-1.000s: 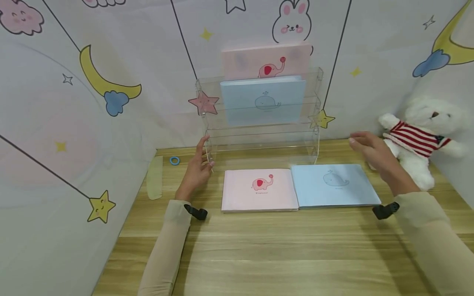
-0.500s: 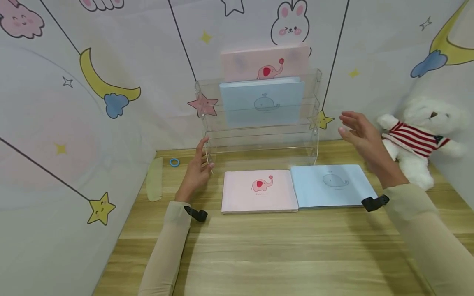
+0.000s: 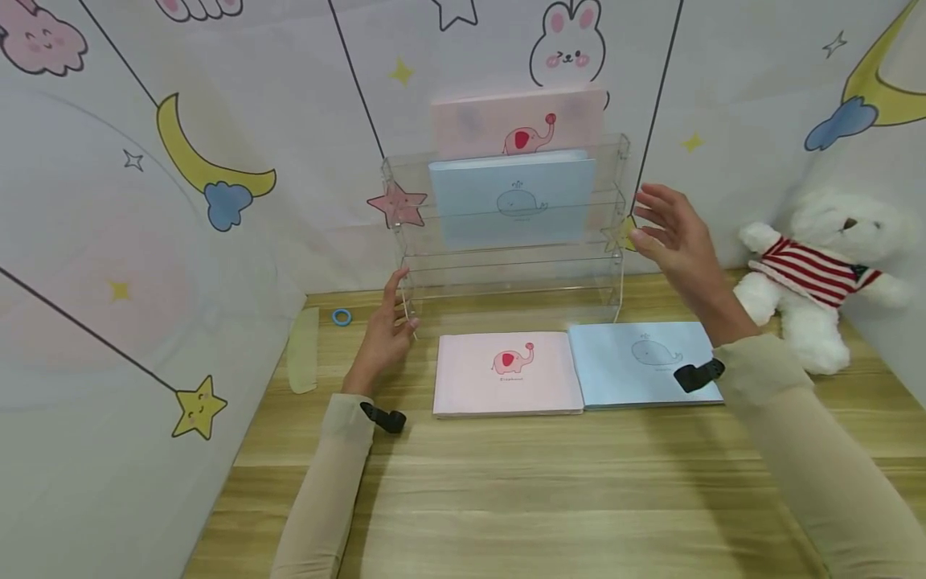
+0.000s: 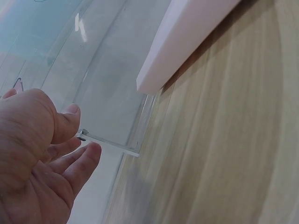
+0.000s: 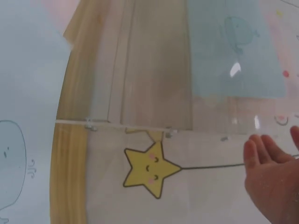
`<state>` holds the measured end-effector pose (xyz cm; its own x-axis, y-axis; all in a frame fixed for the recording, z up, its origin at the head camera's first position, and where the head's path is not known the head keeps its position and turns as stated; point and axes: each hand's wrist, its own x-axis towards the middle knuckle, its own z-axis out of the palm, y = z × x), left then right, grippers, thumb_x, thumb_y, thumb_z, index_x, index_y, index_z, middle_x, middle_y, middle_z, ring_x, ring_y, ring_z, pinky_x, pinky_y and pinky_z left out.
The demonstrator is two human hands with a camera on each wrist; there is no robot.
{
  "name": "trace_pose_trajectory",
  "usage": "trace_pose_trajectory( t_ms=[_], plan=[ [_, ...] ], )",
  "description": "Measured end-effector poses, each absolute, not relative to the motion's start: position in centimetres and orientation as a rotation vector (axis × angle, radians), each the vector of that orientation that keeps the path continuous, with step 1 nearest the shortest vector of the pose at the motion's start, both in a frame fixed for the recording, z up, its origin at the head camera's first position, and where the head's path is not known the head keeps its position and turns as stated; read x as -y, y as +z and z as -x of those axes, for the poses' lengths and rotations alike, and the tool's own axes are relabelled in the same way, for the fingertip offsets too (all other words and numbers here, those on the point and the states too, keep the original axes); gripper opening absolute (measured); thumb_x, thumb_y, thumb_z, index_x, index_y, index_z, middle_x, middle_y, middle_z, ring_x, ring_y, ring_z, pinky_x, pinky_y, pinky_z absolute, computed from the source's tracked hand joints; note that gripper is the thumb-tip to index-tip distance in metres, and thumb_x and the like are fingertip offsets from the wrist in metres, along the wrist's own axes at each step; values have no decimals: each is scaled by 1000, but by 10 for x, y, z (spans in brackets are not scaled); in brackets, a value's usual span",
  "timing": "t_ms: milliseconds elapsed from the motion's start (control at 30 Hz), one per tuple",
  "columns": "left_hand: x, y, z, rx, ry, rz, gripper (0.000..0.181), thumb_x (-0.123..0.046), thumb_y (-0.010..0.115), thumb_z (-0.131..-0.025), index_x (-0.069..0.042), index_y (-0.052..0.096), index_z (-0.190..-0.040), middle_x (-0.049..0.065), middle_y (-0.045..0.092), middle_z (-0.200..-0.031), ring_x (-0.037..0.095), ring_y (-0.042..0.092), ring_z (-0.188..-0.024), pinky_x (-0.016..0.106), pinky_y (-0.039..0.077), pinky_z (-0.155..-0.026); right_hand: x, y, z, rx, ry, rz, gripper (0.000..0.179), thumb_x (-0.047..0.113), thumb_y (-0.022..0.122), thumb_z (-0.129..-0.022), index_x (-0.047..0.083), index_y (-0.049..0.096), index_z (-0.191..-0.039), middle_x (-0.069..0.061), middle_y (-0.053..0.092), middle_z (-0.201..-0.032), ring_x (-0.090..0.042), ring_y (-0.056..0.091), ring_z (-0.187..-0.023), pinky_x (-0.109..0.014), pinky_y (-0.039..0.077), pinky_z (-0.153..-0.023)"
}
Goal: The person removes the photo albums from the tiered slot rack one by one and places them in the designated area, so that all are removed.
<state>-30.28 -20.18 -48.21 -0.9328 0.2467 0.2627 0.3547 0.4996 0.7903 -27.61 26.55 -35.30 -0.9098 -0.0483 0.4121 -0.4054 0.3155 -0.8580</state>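
Observation:
A clear acrylic tiered display rack [image 3: 506, 277] stands against the back wall cloth. My left hand [image 3: 381, 338] holds its lower left side edge; in the left wrist view the thumb [image 4: 69, 122] and fingertips lie to either side of the panel. Raised just right of the rack is my right hand [image 3: 680, 245], fingers loosely bent and nothing in them. In the rack, a pink elephant booklet [image 3: 470, 129] is on the top tier and a blue whale booklet [image 3: 463, 201] one tier lower. Another pink elephant booklet [image 3: 463, 374] and blue whale booklet [image 3: 615, 378] lie side by side in front.
A white teddy bear [image 3: 796, 322] in a striped shirt sits at the right against the wall. Left of the rack are a small blue ring [image 3: 342, 318] and a pale yellow-green strip [image 3: 302, 350] on the wooden table [image 3: 550, 490].
My right hand has moved left and up, from beside the teddy bear to the rack's right side. My left hand has stayed at the rack's left edge.

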Motion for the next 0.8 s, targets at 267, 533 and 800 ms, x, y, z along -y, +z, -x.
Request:
trace_pose_trajectory(
  t_ms=[267, 533, 800],
  plan=[
    [202, -481, 303, 2612, -1418, 528, 93, 6, 59, -105, -41, 13, -170, 33, 47, -157, 52, 59, -141, 59, 58, -110, -248, -347, 286, 2237, 1671, -454, 65, 15, 67, -106, 19, 40, -164, -15, 42, -171, -31, 44, -156, -51, 38, -132],
    [201, -481, 302, 2618, -1417, 516, 93, 5, 60, -105, -41, 13, -170, 31, 47, -159, 51, 59, -141, 58, 57, -111, -235, -342, 299, 2173, 1778, -498, 67, 17, 68, -105, 15, 39, -165, -15, 41, -172, -33, 40, -159, -51, 31, -136],
    [201, -481, 302, 2610, -1424, 524, 92, 7, 60, -104, -35, 13, -171, 32, 47, -159, 51, 60, -140, 58, 58, -110, -220, -334, 310, 2143, 1805, -521, 65, 17, 68, -105, 17, 42, -163, -9, 43, -171, -30, 41, -160, -49, 31, -137]
  ],
)
